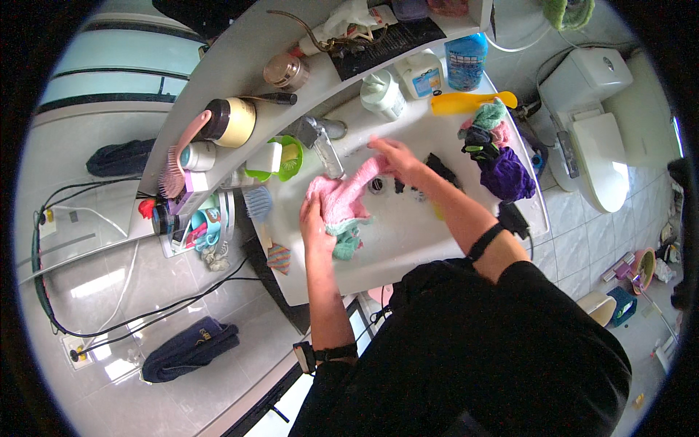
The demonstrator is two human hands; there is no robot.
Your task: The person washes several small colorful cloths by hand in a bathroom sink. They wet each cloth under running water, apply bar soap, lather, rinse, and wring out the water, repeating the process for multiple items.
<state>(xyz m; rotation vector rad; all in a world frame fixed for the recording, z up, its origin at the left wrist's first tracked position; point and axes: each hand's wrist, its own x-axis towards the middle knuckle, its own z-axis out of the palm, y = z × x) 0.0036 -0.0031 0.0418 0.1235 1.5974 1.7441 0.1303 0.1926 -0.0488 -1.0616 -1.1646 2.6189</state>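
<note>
A fuzzy pink cloth (345, 198) with a mint-green part (347, 242) hangs over the white sink (393, 251), just in front of the faucet (325, 151). My left hand (314, 224) is closed on its left side, fingers pressed into the pink. My right hand (399, 162) grips the stretched end of the same cloth, higher and to the right, with one finger pointing away. Whether it is a sock or a small towel I cannot tell. Beside my right forearm, a black wet cloth (442, 169) lies in the basin near the drain (376, 185).
On the sink's right ledge sits a heap of cloths, including a purple one (507, 175). Behind the basin stand a pump bottle (382, 95), a blue bottle (466, 62) and a yellow-orange long object (473, 102). A green bowl (290, 158) and blue brush (258, 203) are at left.
</note>
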